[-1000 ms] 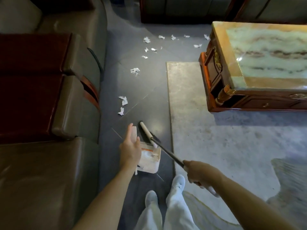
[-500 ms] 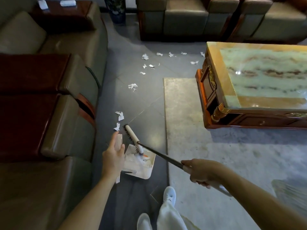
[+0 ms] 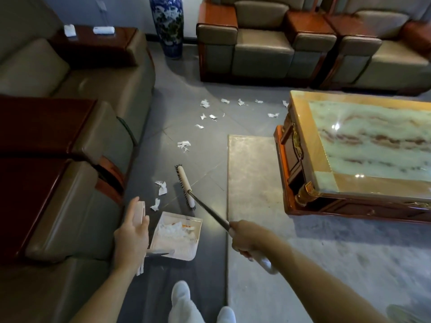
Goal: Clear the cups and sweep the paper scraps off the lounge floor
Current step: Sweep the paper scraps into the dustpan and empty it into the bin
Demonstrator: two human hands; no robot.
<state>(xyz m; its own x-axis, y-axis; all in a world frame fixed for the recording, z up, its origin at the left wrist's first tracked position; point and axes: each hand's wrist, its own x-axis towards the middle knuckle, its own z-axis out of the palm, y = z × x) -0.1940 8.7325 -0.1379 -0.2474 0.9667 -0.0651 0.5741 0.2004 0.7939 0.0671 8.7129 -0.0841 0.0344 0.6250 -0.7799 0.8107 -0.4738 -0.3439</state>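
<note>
On the grey floor [image 3: 163, 287] between the sofa [image 3: 77, 206] and the rug [image 3: 251, 178], a cream dustpan [image 3: 184, 243] sits flat, with white paper scraps [image 3: 173, 228] heaped inside it.

Left hand [image 3: 131, 236]: wrapped round the dustpan's upright handle, thumb raised alongside it.

Right hand [image 3: 247, 237]: fingers curled tight round the shaft of the broom [image 3: 186, 187], with the white grip end projecting behind the fist. The broom head lies on the floor just beyond the dustpan's mouth, its dark bristles facing left.

Loose scraps [image 3: 161, 187]: three pieces lie just left of the broom head, near the dustpan's front corner. A further cluster [image 3: 184, 145] lies well apart from these. A wider scatter [image 3: 205, 103] spreads across the floor before the armchairs [image 3: 261, 45] and reaches the corner of the coffee table [image 3: 293, 173]. Its tabletop [image 3: 363, 141] is glossy green stone framed in amber.

A blue-and-white vase [image 3: 166, 24] stands by the wall. Two small white objects [image 3: 103, 30] rest on the dark side table [image 3: 93, 45]; their kind cannot be told. White shoes [image 3: 182, 292] show at the lower edge.
</note>
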